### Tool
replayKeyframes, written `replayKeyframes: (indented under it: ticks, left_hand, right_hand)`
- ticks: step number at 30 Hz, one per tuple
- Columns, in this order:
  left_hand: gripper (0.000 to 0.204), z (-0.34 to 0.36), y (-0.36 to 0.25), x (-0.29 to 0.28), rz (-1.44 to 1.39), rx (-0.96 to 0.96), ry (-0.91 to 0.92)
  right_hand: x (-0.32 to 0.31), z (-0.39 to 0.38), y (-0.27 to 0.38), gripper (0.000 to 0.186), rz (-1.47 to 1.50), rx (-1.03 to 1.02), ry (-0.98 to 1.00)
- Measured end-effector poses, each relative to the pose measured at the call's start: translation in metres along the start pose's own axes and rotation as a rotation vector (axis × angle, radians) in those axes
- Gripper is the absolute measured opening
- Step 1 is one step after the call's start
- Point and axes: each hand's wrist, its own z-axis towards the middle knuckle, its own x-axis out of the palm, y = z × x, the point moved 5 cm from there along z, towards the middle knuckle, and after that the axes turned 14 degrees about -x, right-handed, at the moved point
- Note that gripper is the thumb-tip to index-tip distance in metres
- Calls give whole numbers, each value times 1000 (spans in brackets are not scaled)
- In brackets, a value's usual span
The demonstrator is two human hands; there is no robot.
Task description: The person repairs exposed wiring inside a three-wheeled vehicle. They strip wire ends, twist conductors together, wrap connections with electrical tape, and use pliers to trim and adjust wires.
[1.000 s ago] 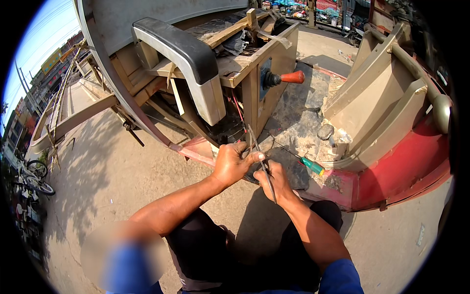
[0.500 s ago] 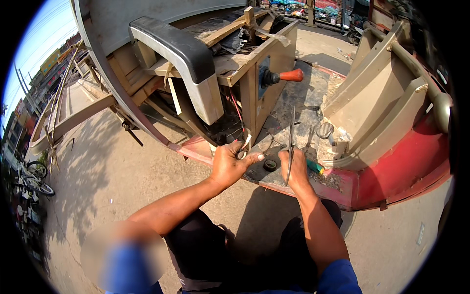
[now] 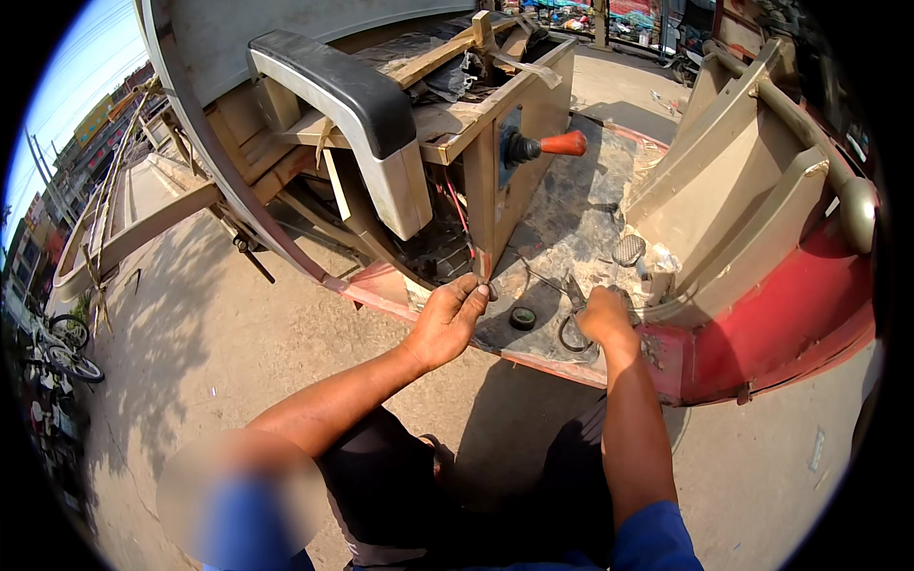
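Note:
My left hand (image 3: 455, 316) pinches what looks like a wire end below the red wire (image 3: 460, 209) at the foot of the wooden box (image 3: 533, 95). My right hand (image 3: 606, 314) is low over the grimy floor panel (image 3: 581, 214), closed around a dark metal tool (image 3: 572, 291) with a looped black part; its exact kind is unclear. A black tape roll (image 3: 522, 318) lies between my hands, and a thin shaft (image 3: 541, 278) lies beside the tool. A red-handled lever (image 3: 562, 143) sticks out of the box's side.
A black and grey armrest (image 3: 371, 133) overhangs at upper left. Beige curved panels (image 3: 733, 219) and a red body panel (image 3: 771, 343) are at right. A framework (image 3: 143, 228) extends left over concrete, with bicycles (image 3: 71, 347) beyond. My legs are below.
My hands have separated. The right moved right and lowered its long metal tool toward the floor, uncovering the tape roll; the left stayed near the wires, its thumb now raised toward them.

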Motion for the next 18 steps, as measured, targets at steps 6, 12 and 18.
replayKeyframes:
  ticks: [6, 12, 18]
  left_hand:
    - [30, 2, 2, 2, -51, -35, 5]
    - [32, 2, -1, 9, 125, -134, -8]
    - [32, 4, -1, 17, 225, -77, -32]
  right_hand:
    - [-17, -16, 38, 28, 450, -448, -356]
    - [-19, -30, 91, 28, 1370, -608, -243]
    - [-18, -31, 97, 31, 1417, -549, -156]
